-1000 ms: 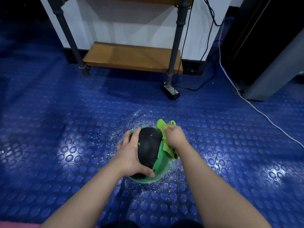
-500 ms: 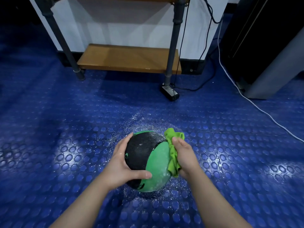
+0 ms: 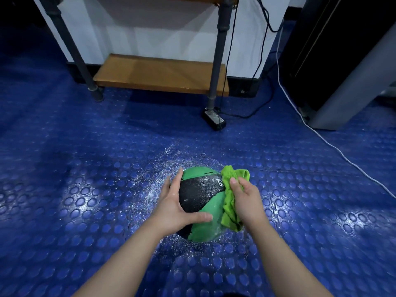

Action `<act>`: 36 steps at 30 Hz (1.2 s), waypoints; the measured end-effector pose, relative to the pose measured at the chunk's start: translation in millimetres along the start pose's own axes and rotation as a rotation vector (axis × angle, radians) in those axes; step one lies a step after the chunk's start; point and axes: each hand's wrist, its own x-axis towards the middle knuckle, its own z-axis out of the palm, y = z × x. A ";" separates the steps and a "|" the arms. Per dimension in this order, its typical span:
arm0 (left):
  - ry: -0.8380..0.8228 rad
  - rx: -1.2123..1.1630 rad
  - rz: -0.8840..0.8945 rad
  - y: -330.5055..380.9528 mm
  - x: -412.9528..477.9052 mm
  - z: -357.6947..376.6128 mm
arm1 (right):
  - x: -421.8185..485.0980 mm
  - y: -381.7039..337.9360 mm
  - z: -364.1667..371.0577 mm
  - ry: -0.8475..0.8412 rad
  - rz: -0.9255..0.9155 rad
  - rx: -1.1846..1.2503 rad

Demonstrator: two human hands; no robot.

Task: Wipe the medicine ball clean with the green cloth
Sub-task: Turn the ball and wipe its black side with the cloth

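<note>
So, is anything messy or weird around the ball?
Yes. White specks are scattered over the blue floor all round the medicine ball, and on its black panel too. It looks like something spilled or sprayed; I cannot tell whether it is powder or droplets. The right hand holds the green cloth against the ball's side.

I see my left hand (image 3: 173, 209) gripping the medicine ball (image 3: 201, 191) at its 9 o'clock side, my right hand (image 3: 246, 200) holding the green cloth (image 3: 230, 209) against its 3 o'clock side; a wooden shelf (image 3: 160, 73) stands at 12 o'clock.
</note>
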 end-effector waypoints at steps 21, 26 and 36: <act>0.055 0.090 0.038 -3.8 -3.6 11.7 | -3.3 -50.1 46.2 -0.112 -0.302 -0.820; 0.048 0.117 0.057 -10.1 -8.0 13.0 | -18.5 -29.2 34.4 -0.158 -0.498 -0.639; 0.040 0.118 0.024 -2.4 -1.4 12.2 | -10.6 -36.0 16.7 -0.035 -0.194 -0.478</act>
